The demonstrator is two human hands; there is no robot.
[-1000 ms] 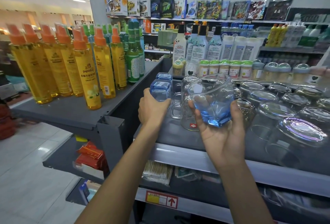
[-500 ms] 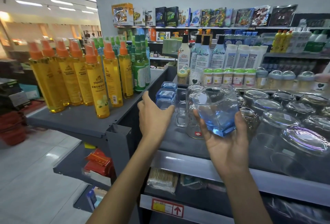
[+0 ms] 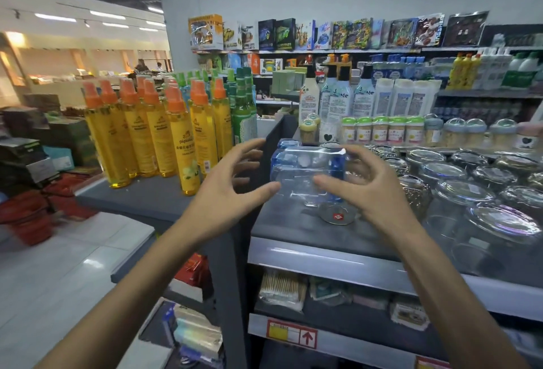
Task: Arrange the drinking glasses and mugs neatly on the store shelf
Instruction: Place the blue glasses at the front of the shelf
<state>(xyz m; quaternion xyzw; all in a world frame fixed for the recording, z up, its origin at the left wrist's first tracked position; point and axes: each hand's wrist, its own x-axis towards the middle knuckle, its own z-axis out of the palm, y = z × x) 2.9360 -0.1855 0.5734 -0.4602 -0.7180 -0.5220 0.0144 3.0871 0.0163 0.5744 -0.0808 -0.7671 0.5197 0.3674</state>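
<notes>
Yellow spray bottles (image 3: pixel 152 133) stand left; white lotion bottles (image 3: pixel 338 98) behind.

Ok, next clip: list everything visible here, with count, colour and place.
shelf: one, grey, centre front
blue glass: one, blue-tinted, upside down at the shelf's left end, between the hands
clear glasses: many, clear, upside down in rows on the shelf's right
spray bottles: many, yellow with orange caps, neighbouring shelf on the left
green bottles: several, green, behind the spray bottles
lotion bottles: several, white, behind the glasses
small jars: a row, green lids, in front of the lotion bottles
toy boxes: many, multicoloured, top back shelf
left hand: fingers spread, left of the blue glass
right hand: fingers curved at the blue glass, contact unclear
</notes>
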